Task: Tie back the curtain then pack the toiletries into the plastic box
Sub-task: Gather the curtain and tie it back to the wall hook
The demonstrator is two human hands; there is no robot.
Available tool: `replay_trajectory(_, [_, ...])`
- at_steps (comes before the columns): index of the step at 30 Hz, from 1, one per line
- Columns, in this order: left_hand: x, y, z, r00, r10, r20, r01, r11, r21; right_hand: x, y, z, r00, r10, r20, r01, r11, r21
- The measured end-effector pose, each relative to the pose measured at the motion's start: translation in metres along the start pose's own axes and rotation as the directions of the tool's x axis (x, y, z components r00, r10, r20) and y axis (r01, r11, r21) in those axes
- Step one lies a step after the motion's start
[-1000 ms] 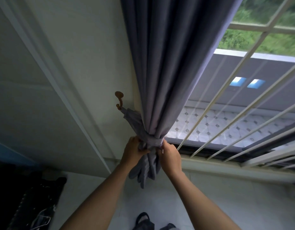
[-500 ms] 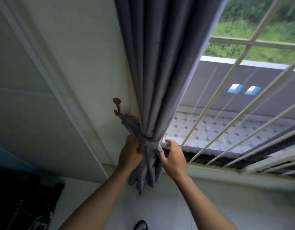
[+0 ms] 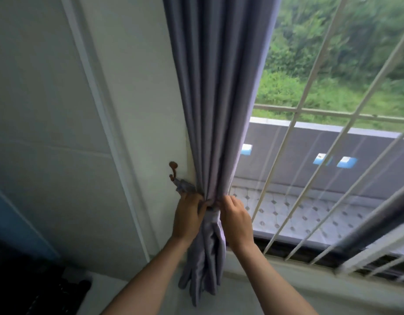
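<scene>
hands: my left hand (image 3: 189,218) and right hand (image 3: 236,220) both pinch the tieback (image 3: 185,185)
curtain (image 3: 219,98): soft, slumpy; grab at the cinch

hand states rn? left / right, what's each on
Left hand: closed on the gathered grey-purple fabric curtain, at the matching fabric tie-back looped to the brown wall hook.
Right hand: fingers curled, pinching the same bunch from the window side.

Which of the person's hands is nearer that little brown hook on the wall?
Left. The left hand grips the curtain just below and right of the hook; the right hand holds the curtain's far side, farther from it.
</scene>
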State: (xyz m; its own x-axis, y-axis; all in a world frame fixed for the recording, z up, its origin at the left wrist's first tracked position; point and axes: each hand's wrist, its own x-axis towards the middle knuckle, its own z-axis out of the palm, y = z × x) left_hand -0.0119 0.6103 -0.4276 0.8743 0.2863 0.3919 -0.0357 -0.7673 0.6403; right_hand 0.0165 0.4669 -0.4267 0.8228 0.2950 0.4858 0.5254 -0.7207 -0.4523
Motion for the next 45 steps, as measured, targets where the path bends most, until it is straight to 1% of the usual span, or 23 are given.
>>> replay_trajectory(2, [0.002, 0.014, 0.006, 0.994, 0.046, 0.095, -0.052, 0.996, 0.067, -0.009, 0.010, -0.005, 0.995, 0.071, 0.066, -0.072, 0.997, 0.007])
replay_trajectory(3, [0.003, 0.023, 0.008, 0.992, 0.045, 0.122, -0.055, 0.995, 0.080, -0.010, 0.014, -0.008, 0.990, 0.104, 0.098, -0.104, 0.995, -0.004])
replay_trajectory(4, [0.003, 0.029, 0.011, 0.992, 0.006, 0.125, -0.014, 0.998, 0.062, -0.008, 0.015, -0.011, 0.985, 0.124, 0.118, -0.125, 0.992, 0.001])
replay_trajectory(6, [0.004, 0.040, 0.010, 0.985, -0.116, 0.126, 0.121, 0.992, -0.030, 0.001, 0.013, -0.022, 0.971, 0.177, 0.163, -0.184, 0.982, 0.030])
replay_trajectory(7, [0.003, 0.040, 0.011, 0.980, -0.150, 0.131, 0.158, 0.986, -0.048, 0.006, 0.011, -0.026, 0.962, 0.202, 0.186, -0.211, 0.977, 0.029])
replay_trajectory(8, [0.003, 0.040, 0.011, 0.984, -0.132, 0.119, 0.137, 0.990, -0.026, 0.010, 0.010, -0.031, 0.957, 0.211, 0.198, -0.218, 0.976, 0.013])
replay_trajectory(10, [0.003, 0.040, 0.002, 0.992, -0.087, 0.095, 0.084, 0.996, 0.031, 0.017, 0.006, -0.044, 0.955, 0.211, 0.206, -0.214, 0.977, -0.009])
replay_trajectory(11, [0.005, 0.042, -0.005, 0.993, -0.084, 0.084, 0.081, 0.996, 0.044, 0.022, 0.002, -0.050, 0.956, 0.206, 0.207, -0.208, 0.978, -0.009])
replay_trajectory(16, [0.017, 0.044, -0.030, 0.988, -0.142, 0.056, 0.135, 0.985, 0.108, 0.037, -0.023, -0.065, 0.944, 0.171, 0.284, -0.144, 0.983, -0.111])
replay_trajectory(20, [0.021, 0.046, -0.036, 0.976, -0.156, 0.154, 0.142, 0.985, 0.094, 0.038, -0.044, -0.062, 0.958, 0.146, 0.246, -0.106, 0.980, -0.169])
replay_trajectory(22, [0.019, 0.048, -0.037, 0.978, -0.133, 0.158, 0.119, 0.989, 0.092, 0.034, -0.048, -0.061, 0.963, 0.128, 0.237, -0.072, 0.970, -0.233])
replay_trajectory(25, [0.012, 0.049, -0.035, 0.978, -0.154, 0.138, 0.138, 0.983, 0.121, 0.022, -0.039, -0.057, 0.965, 0.151, 0.213, -0.107, 0.973, -0.203])
replay_trajectory(29, [0.007, 0.051, -0.029, 0.978, -0.169, 0.121, 0.150, 0.977, 0.150, 0.018, -0.026, -0.069, 0.959, 0.167, 0.227, -0.131, 0.977, -0.167])
replay_trajectory(33, [0.002, 0.060, -0.023, 0.980, -0.158, 0.118, 0.145, 0.982, 0.117, 0.013, -0.022, -0.077, 0.957, 0.159, 0.244, -0.120, 0.978, -0.169])
replay_trajectory(35, [-0.001, 0.061, -0.024, 0.982, -0.160, 0.103, 0.148, 0.982, 0.115, 0.009, -0.022, -0.072, 0.955, 0.169, 0.243, -0.132, 0.978, -0.159])
replay_trajectory(37, [-0.003, 0.060, -0.029, 0.979, -0.180, 0.093, 0.171, 0.980, 0.099, 0.007, -0.025, -0.066, 0.955, 0.156, 0.252, -0.116, 0.979, -0.168])
replay_trajectory(39, [-0.004, 0.056, -0.033, 0.982, -0.171, 0.085, 0.164, 0.983, 0.088, 0.005, -0.030, -0.064, 0.955, 0.145, 0.259, -0.099, 0.979, -0.180])
replay_trajectory(42, [-0.008, 0.048, -0.037, 0.979, -0.149, 0.138, 0.131, 0.983, 0.129, 0.002, -0.033, -0.064, 0.957, 0.146, 0.251, -0.100, 0.977, -0.187])
replay_trajectory(45, [-0.010, 0.039, -0.040, 0.974, -0.147, 0.172, 0.134, 0.987, 0.084, -0.008, -0.030, -0.058, 0.944, 0.175, 0.280, -0.140, 0.980, -0.142])
